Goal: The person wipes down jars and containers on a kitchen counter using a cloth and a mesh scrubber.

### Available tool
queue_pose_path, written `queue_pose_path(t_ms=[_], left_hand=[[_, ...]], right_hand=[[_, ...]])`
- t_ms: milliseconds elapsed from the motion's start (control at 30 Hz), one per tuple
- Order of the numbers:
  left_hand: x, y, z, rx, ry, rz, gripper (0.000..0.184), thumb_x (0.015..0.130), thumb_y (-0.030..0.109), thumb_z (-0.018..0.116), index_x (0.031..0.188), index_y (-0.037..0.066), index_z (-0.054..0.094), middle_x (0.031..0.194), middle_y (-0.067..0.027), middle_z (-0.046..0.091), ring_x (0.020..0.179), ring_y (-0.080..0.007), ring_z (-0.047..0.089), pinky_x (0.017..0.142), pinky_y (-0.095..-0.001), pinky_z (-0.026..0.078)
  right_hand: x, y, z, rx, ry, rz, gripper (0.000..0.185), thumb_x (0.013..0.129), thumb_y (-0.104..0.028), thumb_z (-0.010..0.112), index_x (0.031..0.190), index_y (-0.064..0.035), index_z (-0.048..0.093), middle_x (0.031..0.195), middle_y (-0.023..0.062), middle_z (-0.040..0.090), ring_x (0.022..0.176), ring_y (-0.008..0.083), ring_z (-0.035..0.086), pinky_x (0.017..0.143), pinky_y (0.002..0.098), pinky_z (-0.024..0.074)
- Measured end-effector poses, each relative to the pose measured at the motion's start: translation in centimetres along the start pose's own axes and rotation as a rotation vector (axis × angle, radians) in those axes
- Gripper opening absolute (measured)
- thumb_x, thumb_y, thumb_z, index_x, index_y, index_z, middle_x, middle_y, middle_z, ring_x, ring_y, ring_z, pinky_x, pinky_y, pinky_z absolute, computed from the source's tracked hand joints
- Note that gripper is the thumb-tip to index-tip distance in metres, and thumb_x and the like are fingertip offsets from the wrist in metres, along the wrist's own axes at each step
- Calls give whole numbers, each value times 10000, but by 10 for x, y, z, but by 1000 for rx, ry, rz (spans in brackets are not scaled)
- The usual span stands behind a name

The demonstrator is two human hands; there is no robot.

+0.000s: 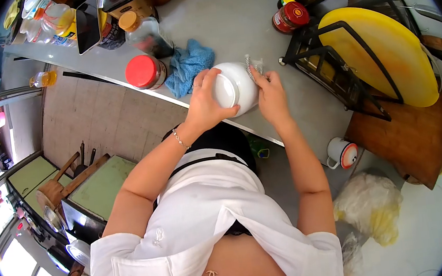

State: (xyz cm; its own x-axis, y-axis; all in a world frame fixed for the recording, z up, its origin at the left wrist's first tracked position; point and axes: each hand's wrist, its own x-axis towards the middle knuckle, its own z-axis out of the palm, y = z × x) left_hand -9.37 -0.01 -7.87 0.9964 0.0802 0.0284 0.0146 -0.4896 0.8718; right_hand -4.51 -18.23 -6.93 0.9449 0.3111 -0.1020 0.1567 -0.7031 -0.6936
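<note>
At the near edge of the worktop (230,18), a white vessel (246,86) lies between the left hand (203,101), gripping its left-facing round end, and the right hand (273,99), pinching a silvery scourer (251,70) at its right side.

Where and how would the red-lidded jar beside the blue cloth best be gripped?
Probably around the rim of its broad, round lid, from above and the person's left: the jar appears upright with its top uncovered, while the blue cloth crowds its right side.
</note>
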Motion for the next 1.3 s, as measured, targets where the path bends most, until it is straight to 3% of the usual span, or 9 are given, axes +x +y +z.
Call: queue_pose_path(t_ms=[100, 200, 467, 600, 933, 1033, 1167, 1267, 1300], left_hand=[[-2, -9, 2, -25, 87, 30, 841, 507, 225, 823, 1222, 48, 418, 1207, -191, 450, 1137, -342, 441, 974, -397, 379], [6, -14, 2, 0, 82, 49, 851, 499, 217, 825, 1224, 52, 411, 1217, -189, 437, 1153, -339, 427, 976, -392, 372], [1, -14, 3, -23, -17, 79, 867, 504, 222, 831, 1244, 84, 402, 1299, -253, 340, 1177, -392, 408, 969, -421, 393], [7, -12, 1, -44, -40, 87, 871, 504, 224, 826, 1257, 107, 405, 1310, -289, 312, 1176, -447, 397, 956, -446, 405], [8, -6, 5, 41, -133, 134, 835, 502, 199, 828, 1231, 110, 432, 1339, -247, 324, 1168, -427, 419, 960, -418, 409], [9, -10, 2, -33, -102, 127, 847, 501, 203, 823, 1249, 137, 431, 1333, -285, 311, 1160, -485, 400, 961, -457, 397], [9, -6, 1, 19, -173, 169, 842, 504, 204, 826, 1245, 131, 434, 1340, -277, 307, 1172, -468, 396, 968, -446, 392], [10, -9, -3, 1, -155, 137, 824, 502, 204, 830, 1226, 110, 448, 1358, -245, 312, 1183, -435, 407, 958, -438, 404], [9, -8, -2, -8, -154, 143, 822, 502, 203, 829, 1226, 110, 450, 1359, -243, 311, 1188, -435, 402, 960, -436, 403]], right_hand=[[-21, -15, 6, -49, 24, -223, 558, 814, 75, 435, 1291, -201, 520, 966, 139, 481, 825, 279, 523, 795, 336, 451], [-4, 4, 8, -1, 5, 29, 590, 819, 35, 457, 1315, -283, 483, 1027, 154, 493, 933, 337, 552, 829, 366, 459], [12, 0, -3, -79, 35, 5, 552, 806, 50, 472, 1265, -248, 544, 958, 137, 492, 839, 298, 534, 760, 336, 460], [-3, -11, 0, -231, 74, -307, 499, 823, -29, 507, 1246, -291, 553, 945, 139, 507, 848, 332, 559, 728, 394, 476], [15, -6, -22, -258, -73, -65, 376, 880, -118, 500, 1220, -261, 568, 980, 149, 537, 895, 328, 563, 728, 396, 471], [-7, -17, -14, -354, -66, -277, 356, 894, -151, 501, 1221, -277, 563, 1005, 153, 541, 924, 326, 564, 740, 403, 470], [18, -13, -21, -206, -185, 200, 472, 833, -57, 506, 1232, -306, 553, 1023, 165, 531, 946, 324, 565, 751, 407, 477], [-6, -15, -9, -320, -18, -287, 481, 821, -25, 486, 1239, -252, 560, 993, 160, 527, 910, 315, 563, 734, 384, 470], [-7, -7, -6, -269, -24, -196, 485, 818, -13, 479, 1236, -243, 565, 986, 157, 523, 897, 313, 560, 736, 378, 467]])
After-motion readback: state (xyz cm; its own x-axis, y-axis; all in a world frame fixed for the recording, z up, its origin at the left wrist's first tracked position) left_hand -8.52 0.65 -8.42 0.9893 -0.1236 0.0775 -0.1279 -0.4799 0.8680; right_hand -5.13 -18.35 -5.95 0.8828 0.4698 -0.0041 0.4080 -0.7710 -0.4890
